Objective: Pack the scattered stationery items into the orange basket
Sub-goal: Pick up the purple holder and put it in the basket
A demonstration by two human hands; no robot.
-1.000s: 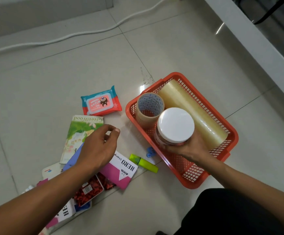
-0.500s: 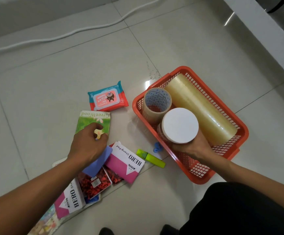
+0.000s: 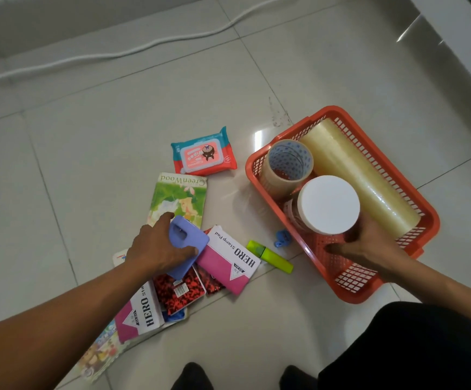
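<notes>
Curled round the lilac phone case (image 3: 189, 240), the left grip (image 3: 159, 249) pinches it between thumb and fingers. The case stands tilted above the pile of stationery, well to the left of the orange basket (image 3: 252, 178). One second ago this grip hovered over the pile and held nothing. Half a second ago it only touched the case. Now it has it, so I judge that the pick is made and the carry to the basket comes next.

The right grip (image 3: 366, 243) is still inside the basket, its fingers wrapped round the white-lidded jar (image 3: 328, 205). The jar stands upright there, just beside the tape roll (image 3: 287, 167) and the long roll of clear film (image 3: 361, 178). Free room shows only at the basket's near end, so the flat case probably must go there.

On the floor left of the basket wait the GreenWood notebook (image 3: 178, 192), two HERO stamp pad boxes (image 3: 231, 260), red packets (image 3: 179, 288), a green highlighter (image 3: 270, 256) and a wipes pack (image 3: 203, 152). A small blue item (image 3: 281, 239) lies just beside the basket wall.
</notes>
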